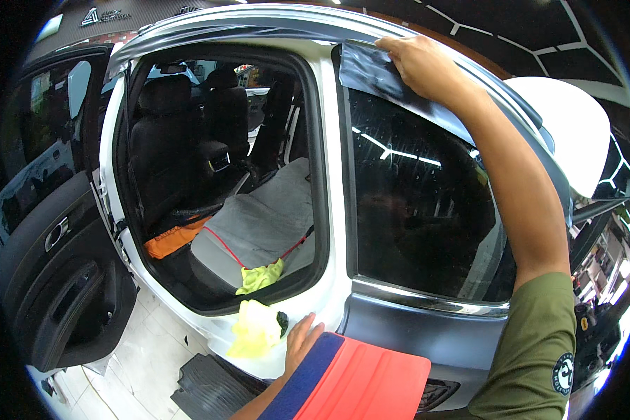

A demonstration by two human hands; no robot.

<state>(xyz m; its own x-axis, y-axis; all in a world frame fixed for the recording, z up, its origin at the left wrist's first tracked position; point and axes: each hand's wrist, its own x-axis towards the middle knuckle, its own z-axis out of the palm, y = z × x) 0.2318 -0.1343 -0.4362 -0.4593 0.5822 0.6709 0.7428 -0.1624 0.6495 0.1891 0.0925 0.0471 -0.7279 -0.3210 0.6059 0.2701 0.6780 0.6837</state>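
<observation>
My right hand (423, 70) reaches up to the roof edge above the rear side window (420, 203), its fingers pinching the edge of a dark grey-blue glossy film (374, 70). The film's loose flap hangs over the top of the glass. Lower down, my left hand (302, 341) rests with fingers stretched out on the white car body (334, 287) below the door opening. A red squeegee (371, 381) with a dark blue felt edge is close in front, covering part of my left forearm; what holds it is out of sight. Beside my left hand lies a crumpled pale yellow cloth (255, 330).
The rear door (63, 280) stands open at left. Inside, a grey towel (266, 213) covers the seat, with a yellow-green cloth (260, 277) at its edge and an orange bag (175, 239) behind. A black mat (210, 388) lies on the tiled floor (136, 357).
</observation>
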